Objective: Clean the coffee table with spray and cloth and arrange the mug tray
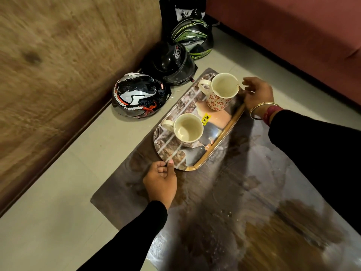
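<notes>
Counter (244, 192): dark glossy top, wet-looking streaks and drops across it; a slick film under anything set down, so the tray may skid if nudged.

Tray (187, 153): long printed tray w/ cane rim, at the far left corner of the counter, its left edge at or just past the counter's edge, above the floor (58, 202). Risk: if it rides further out or one end lifts first, it tips floorward toward the 3 helmets (136, 94) below.

Far mug (221, 92): red-flower print, upright, empty, on the tray's far end. Near mug (187, 130): upright, empty, mid-tray. Both loose; a tilt or jerk slides them together or off.

Left hand (161, 182): thumb on top and fingers curled on the tray's near end, pinching the rim. Right hand (257, 92): fingers spread at the far end, beside the far mug; rim contact unclear, cannot tell if closed. Uneven hold = likely cause of a tilt.

Price sticker (205, 118): yellow, on tray surface.
</notes>
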{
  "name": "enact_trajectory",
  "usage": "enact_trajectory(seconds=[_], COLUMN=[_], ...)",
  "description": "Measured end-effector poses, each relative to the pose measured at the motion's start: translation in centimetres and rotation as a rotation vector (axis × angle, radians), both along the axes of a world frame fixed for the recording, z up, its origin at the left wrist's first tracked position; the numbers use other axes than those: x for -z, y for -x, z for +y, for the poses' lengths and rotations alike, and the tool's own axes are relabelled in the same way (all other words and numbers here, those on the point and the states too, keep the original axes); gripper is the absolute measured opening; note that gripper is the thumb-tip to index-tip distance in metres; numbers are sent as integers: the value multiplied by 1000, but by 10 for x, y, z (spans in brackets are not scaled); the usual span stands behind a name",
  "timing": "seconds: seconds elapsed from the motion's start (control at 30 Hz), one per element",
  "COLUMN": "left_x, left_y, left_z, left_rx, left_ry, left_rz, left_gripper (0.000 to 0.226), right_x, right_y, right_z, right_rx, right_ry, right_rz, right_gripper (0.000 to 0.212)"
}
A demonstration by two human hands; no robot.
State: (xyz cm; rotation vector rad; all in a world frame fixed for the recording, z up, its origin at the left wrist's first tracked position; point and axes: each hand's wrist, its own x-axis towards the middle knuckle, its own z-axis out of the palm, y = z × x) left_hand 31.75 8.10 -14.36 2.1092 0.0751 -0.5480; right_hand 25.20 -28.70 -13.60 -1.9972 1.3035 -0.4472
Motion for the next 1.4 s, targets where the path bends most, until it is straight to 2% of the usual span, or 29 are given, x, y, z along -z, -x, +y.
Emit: enact_trajectory(seconds=[0.07, 0.17, 0.33, 0.53, 0.67, 0.8, 1.03, 1.17, 1.4], left_x=[-2, -14, -44, -96, -142, -193, -288, -320, -342], left_y=[7, 17, 36, 44, 53, 72, 118, 141, 184], left_z=[5, 10, 17, 5, -15, -25, -23, -26, -23], left_rx=[14, 108, 461, 979, 1205, 1340, 1431, 1443, 1578], left_ry=[1, -62, -78, -167, -285, -343, -189, -125, -181], left_rz=[-14, -164, -354, -650, -786, -907, -1014, -1003, -1035], left_gripper=[24, 27, 33, 92, 114, 118, 115, 114, 112], right_x=[-1, -1, -28, -84, -115, -159, -250, -284, -313], right_y=[13, 36, 78, 127, 174, 223, 293, 306, 339], right_z=[11, 35, 91, 152, 202, 252, 309, 318, 342], right_rx=[23, 20, -123, -64, -23, 67, 287, 338, 385], right_ry=[36, 126, 190, 266, 266, 220, 201, 225, 183], right_rz=[-15, 3, 102, 228, 381, 544, 570, 552, 575], right_gripper=[33, 33, 43, 73, 95, 112, 118, 117, 115])
